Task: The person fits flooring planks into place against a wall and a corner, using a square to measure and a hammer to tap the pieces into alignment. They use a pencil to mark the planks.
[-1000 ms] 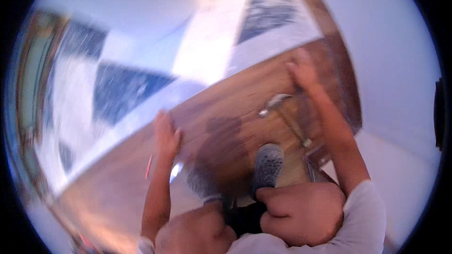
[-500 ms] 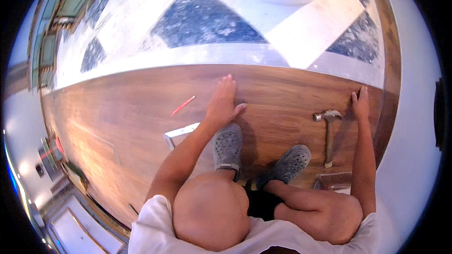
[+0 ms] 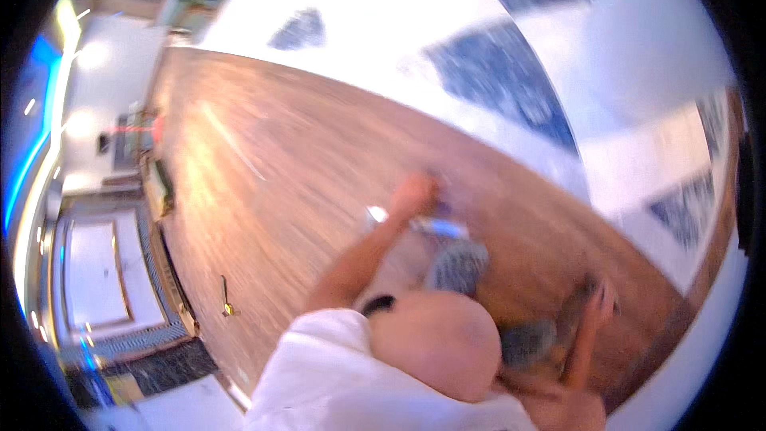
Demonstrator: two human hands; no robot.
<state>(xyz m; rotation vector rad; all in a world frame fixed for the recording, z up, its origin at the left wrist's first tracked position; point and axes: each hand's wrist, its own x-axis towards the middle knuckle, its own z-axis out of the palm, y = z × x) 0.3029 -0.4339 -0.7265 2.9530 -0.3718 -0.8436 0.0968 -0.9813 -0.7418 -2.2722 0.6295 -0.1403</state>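
Note:
My left hand (image 3: 416, 195) is low over the wood-plank floor (image 3: 319, 144), beside a shiny metal-edged object (image 3: 439, 227) that my forearm partly covers. Its fingers look curled, but motion smears them, and I cannot see whether anything is in them. Farther right, my right hand (image 3: 600, 303) is close to the floor, near its border with the tiles. Blur hides its fingers too. A dark shape lies against that hand, and I cannot make out what it is. Neither the red pencil nor the hammer can be picked out now.
My grey clogs (image 3: 459, 265) stand on the planks between my arms. Beyond the floor's edge lie white and dark-blue tiles (image 3: 503, 80). A yellow-and-black tool (image 3: 229, 307) rests at the left, near a framed white panel (image 3: 100, 271). A pale wall (image 3: 670, 40) rises at the right.
The view has swung left and blurred. My left hand has drawn back from the plank edge, its fingers no longer flat. The pencil and hammer seen earlier no longer show clearly.

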